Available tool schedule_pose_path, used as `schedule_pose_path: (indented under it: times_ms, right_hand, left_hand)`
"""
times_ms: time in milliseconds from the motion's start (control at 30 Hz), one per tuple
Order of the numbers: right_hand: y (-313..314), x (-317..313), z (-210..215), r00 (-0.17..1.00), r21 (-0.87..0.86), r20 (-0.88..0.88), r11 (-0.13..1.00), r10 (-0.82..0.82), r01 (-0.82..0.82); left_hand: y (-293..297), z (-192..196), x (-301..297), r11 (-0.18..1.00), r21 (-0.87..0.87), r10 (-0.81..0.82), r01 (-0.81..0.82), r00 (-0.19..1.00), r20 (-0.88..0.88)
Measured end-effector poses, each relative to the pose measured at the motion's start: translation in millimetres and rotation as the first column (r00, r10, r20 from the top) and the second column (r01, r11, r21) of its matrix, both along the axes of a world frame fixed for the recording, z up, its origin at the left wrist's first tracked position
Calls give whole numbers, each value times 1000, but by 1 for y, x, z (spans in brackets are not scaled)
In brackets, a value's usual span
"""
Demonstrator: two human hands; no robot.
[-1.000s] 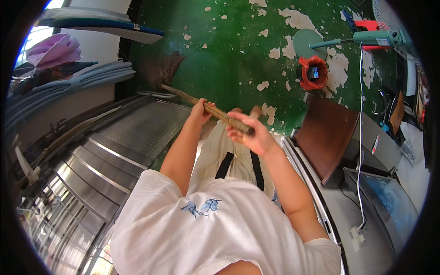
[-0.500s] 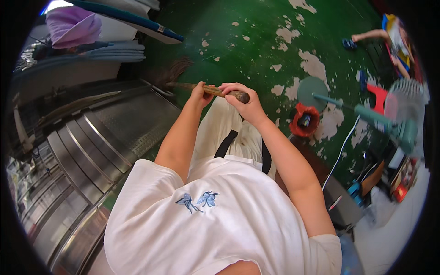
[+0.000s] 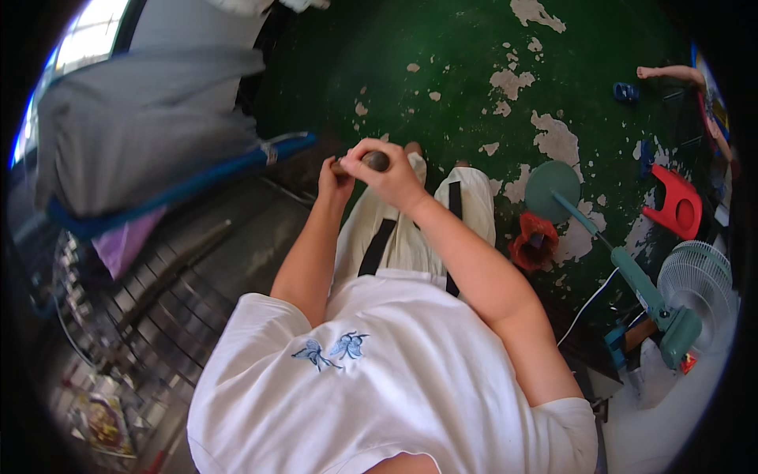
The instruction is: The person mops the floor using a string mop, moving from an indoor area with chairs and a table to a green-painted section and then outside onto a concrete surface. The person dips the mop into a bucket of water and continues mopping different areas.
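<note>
In front of my thighs, both my hands are closed around a wooden broom handle (image 3: 377, 161). My right hand (image 3: 388, 175) wraps the handle near its rounded butt end, which points up towards me. Just left of it and lower on the handle, my left hand (image 3: 336, 180) grips with curled fingers. The rest of the handle and the bristles are hidden behind my hands and in the dark area beyond them.
At left stands a rack draped with grey cloth (image 3: 150, 118), with a blue edge, above metal wire shelving (image 3: 170, 296). On the right are a green fan (image 3: 647, 296), a red bag-lined bin (image 3: 534, 241), a red plastic piece (image 3: 675, 204) and another person's leg (image 3: 671, 73). Green floor (image 3: 442, 47) is peeling.
My view has shifted, bringing the grey cloth and blue edge closer at left. The handle now points more steeply towards me, and the bristles seen before are out of sight. Both hands keep their grip.
</note>
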State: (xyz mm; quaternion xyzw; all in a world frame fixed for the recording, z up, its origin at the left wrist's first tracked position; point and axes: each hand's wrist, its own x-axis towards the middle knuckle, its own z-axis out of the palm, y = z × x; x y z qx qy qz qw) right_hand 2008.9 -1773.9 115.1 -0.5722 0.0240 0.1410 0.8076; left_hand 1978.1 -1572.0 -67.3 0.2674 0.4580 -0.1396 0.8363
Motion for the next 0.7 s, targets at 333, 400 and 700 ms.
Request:
schedule_pose_path:
  times_ms: [333, 400, 700]
  right_hand:
    - [-105, 241, -27, 991, 8, 90, 996, -95, 94]
    - [-132, 285, -29, 987, 33, 124, 995, -101, 97]
    - [-354, 437, -43, 910, 9, 208, 931, -358, 365]
  left_hand:
    - [-127, 45, 248, 981, 191, -39, 6, 985, 170]
    - [-160, 50, 300, 963, 225, -223, 150, 913, 343]
    - [-364, 5, 511, 922, 170, -377, 347, 907, 190]
